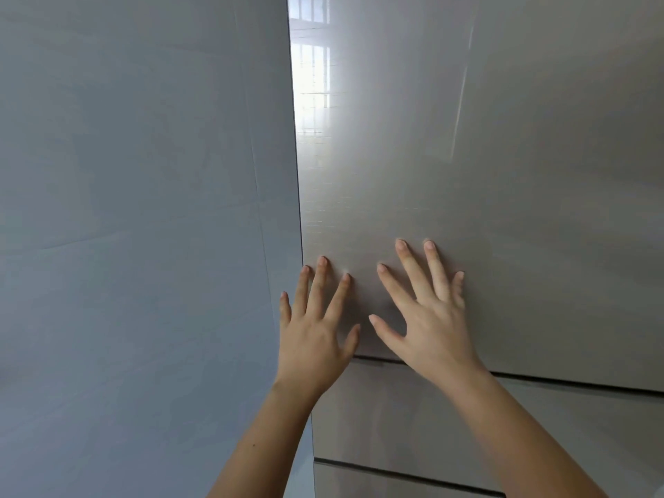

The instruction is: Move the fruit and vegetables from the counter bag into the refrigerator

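Note:
The refrigerator's glossy beige upper door (pixel 467 156) fills the right half of the view and is closed. My left hand (pixel 316 328) lies flat on its lower left corner, fingers spread, near the door's left edge. My right hand (pixel 427 318) presses flat beside it, fingers spread, just above the seam to the drawer below. Neither hand holds anything. No bag, fruit or vegetables are in view.
A pale grey-blue wall or panel (pixel 143 228) stands directly left of the refrigerator. Below the upper door are two drawer fronts (pixel 413 418) separated by dark horizontal gaps. A window is reflected in the door's upper left.

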Demonstrator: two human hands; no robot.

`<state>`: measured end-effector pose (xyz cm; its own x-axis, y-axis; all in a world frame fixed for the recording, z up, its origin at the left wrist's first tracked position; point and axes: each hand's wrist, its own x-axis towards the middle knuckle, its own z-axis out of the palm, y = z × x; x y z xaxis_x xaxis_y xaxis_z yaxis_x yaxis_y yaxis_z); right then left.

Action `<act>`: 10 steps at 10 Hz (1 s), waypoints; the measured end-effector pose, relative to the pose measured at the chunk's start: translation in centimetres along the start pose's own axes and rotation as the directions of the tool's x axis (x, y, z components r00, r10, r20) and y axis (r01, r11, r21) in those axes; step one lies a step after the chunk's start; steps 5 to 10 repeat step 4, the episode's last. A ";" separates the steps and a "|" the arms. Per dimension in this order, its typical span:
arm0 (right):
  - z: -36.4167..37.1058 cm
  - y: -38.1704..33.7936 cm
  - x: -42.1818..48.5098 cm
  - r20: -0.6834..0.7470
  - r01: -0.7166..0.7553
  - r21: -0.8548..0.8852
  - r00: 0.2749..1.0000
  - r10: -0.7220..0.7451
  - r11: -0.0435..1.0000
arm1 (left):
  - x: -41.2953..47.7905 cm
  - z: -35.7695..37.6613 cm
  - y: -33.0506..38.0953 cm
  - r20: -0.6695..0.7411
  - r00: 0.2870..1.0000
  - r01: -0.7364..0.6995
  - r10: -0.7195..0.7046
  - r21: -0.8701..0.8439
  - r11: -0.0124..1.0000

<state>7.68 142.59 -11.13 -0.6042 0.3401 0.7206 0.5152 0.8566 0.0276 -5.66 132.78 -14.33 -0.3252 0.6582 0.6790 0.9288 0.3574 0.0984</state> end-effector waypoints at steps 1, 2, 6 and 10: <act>-0.4 -0.1 -0.1 -0.003 0.005 0.011 1.000 -0.005 1.000 | -0.1 -0.6 0.0 0.007 1.000 -0.025 0.024 0.037 0.999; -1.1 -0.2 0.0 -0.029 -0.003 0.063 1.000 0.005 0.998 | -0.5 -1.4 -0.1 -0.004 0.999 0.034 -0.034 0.071 0.997; -2.4 -2.0 -1.6 -0.051 0.069 0.148 0.997 -0.062 0.986 | -4.2 -3.9 -0.6 -0.089 0.991 0.105 -0.096 0.106 0.989; -2.4 -2.0 -1.6 -0.051 0.069 0.148 0.997 -0.062 0.986 | -4.2 -3.9 -0.6 -0.089 0.991 0.105 -0.096 0.106 0.989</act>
